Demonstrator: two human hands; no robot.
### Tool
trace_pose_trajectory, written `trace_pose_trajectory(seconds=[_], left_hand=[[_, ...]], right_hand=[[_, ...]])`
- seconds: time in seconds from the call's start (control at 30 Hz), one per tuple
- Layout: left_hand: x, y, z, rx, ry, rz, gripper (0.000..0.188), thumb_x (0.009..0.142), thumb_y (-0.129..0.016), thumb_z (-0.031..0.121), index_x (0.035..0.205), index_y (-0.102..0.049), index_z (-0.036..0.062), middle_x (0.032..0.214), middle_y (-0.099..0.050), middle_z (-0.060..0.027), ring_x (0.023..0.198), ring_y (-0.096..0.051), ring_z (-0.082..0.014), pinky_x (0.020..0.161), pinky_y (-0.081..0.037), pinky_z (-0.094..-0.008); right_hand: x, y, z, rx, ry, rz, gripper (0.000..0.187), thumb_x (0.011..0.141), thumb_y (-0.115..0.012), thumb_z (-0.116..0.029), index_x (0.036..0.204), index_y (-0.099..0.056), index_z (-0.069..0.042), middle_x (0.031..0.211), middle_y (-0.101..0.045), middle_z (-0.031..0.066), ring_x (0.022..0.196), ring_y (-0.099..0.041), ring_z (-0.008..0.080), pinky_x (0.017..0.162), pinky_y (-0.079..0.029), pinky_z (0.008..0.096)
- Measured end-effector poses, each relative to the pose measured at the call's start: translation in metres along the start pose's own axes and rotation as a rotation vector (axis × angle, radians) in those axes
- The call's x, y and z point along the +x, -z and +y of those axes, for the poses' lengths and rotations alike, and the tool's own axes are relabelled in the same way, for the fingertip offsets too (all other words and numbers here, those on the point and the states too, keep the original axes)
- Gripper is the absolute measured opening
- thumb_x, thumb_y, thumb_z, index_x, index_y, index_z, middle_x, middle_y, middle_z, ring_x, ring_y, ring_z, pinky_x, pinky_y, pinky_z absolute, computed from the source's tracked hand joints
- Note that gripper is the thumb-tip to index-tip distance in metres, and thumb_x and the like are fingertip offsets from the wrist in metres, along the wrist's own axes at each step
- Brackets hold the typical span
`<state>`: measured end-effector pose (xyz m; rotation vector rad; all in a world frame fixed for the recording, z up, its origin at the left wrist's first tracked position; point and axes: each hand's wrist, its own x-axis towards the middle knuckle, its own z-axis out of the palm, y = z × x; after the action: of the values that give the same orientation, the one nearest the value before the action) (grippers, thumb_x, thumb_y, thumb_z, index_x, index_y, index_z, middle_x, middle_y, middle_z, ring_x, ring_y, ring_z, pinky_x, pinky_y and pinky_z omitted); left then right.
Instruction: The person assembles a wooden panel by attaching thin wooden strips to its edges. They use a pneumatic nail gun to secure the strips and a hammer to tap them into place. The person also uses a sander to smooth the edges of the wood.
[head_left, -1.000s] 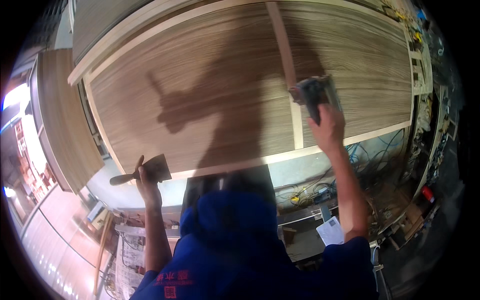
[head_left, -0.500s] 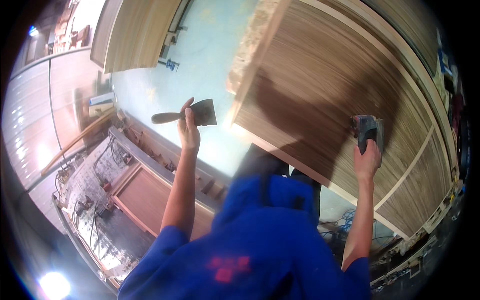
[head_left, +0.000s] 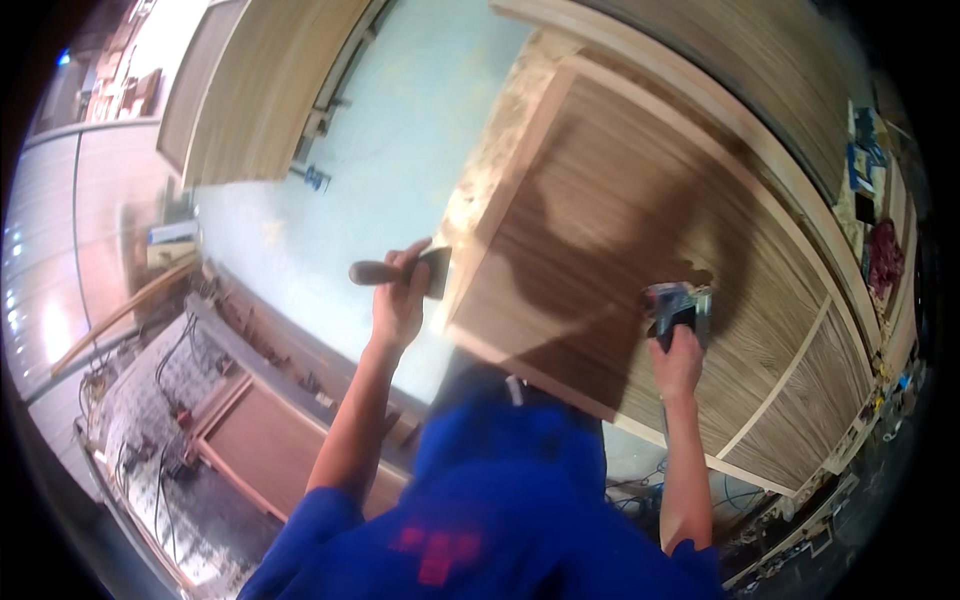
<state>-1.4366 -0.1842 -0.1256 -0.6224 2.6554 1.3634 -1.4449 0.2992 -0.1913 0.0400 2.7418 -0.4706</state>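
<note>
My left hand (head_left: 400,305) is closed around a putty knife with a wooden handle (head_left: 372,272) and a wide, dull metal blade (head_left: 438,272). The blade is beside the left edge of a large wood-grain panel (head_left: 600,240) with pale edge strips; whether they touch I cannot tell. Over the panel, my right hand (head_left: 680,362) grips a compact power tool (head_left: 678,305), black and grey with some red at one side. Its exact kind is not clear, nor whether it rests on the wood. My arms cast a dark shadow across the panel.
A pale blue-green surface (head_left: 400,130) lies left of the panel, with sawdust (head_left: 500,150) along its edge. Wooden cabinet parts (head_left: 270,90) stand at far left, near a blue clamp (head_left: 316,180). A reddish-brown framed panel (head_left: 265,440) lies at lower left. Cables (head_left: 740,492) trail at lower right.
My left hand has brought the putty knife rightward to the panel's edge. My right hand and the power tool have moved slightly left over the panel. The whole view has shifted.
</note>
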Motion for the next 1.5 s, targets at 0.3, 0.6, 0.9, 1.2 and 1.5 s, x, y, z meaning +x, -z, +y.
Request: trace_pose_trajectory(seconds=[0.3,0.6,0.9,1.2,1.5], left_hand=[[0.036,-0.075,0.11,0.295,-0.437,-0.849,0.035,0.101,-0.065,0.023,0.135,-0.067,0.0152,0.115,-0.058,-0.0147,0.104,-0.066,-0.0339,0.088,-0.055,-0.045],[0.106,-0.098,0.121,0.132,-1.029,-1.152,0.025,0.09,-0.067,0.025,0.109,-0.07,0.0093,0.108,-0.055,-0.0122,0.1,-0.066,-0.0327,0.074,-0.058,-0.0453],[0.066,-0.057,0.011,0.177,-0.394,-0.527,0.021,0.091,-0.078,0.022,0.109,-0.072,0.0134,0.117,-0.064,-0.0126,0.111,-0.066,-0.0303,0.087,-0.056,-0.0424],[0.067,-0.067,-0.074,0.337,-0.139,-0.399,0.063,0.084,-0.083,0.05,0.123,-0.061,0.006,0.121,-0.072,-0.0187,0.112,-0.069,-0.038,0.092,-0.055,-0.0469],[0.063,-0.063,-0.064,0.48,-0.067,-0.494,0.07,0.087,-0.076,0.059,0.131,-0.061,0.0065,0.128,-0.07,-0.0176,0.118,-0.069,-0.0364,0.098,-0.055,-0.0462]], right_hand=[[0.009,0.053,-0.161,0.445,0.323,-0.061,0.058,0.084,-0.084,-0.018,0.135,-0.057,-0.006,0.121,-0.061,0.0155,0.106,-0.066,0.0346,0.084,-0.055,0.0424],[0.018,0.014,-0.182,1.06,-0.123,-0.395,0.036,0.088,-0.065,-0.017,0.123,-0.067,-0.006,0.104,-0.067,0.0182,0.095,-0.068,0.0403,0.078,-0.057,0.0439],[-0.017,-0.037,-0.19,0.449,0.45,-0.195,0.032,0.079,-0.07,0.002,0.11,-0.068,-0.007,0.101,-0.066,0.0117,0.09,-0.067,0.036,0.073,-0.055,0.0441],[-0.072,-0.075,-0.204,0.257,0.641,-0.197,0.017,0.088,-0.07,-0.004,0.104,-0.072,-0.007,0.088,-0.064,0.0113,0.082,-0.066,0.0343,0.072,-0.054,0.0437],[-0.085,-0.088,-0.199,0.221,0.626,-0.144,0.021,0.088,-0.065,-0.012,0.108,-0.071,-0.011,0.093,-0.062,0.0126,0.087,-0.067,0.038,0.076,-0.055,0.0472]])
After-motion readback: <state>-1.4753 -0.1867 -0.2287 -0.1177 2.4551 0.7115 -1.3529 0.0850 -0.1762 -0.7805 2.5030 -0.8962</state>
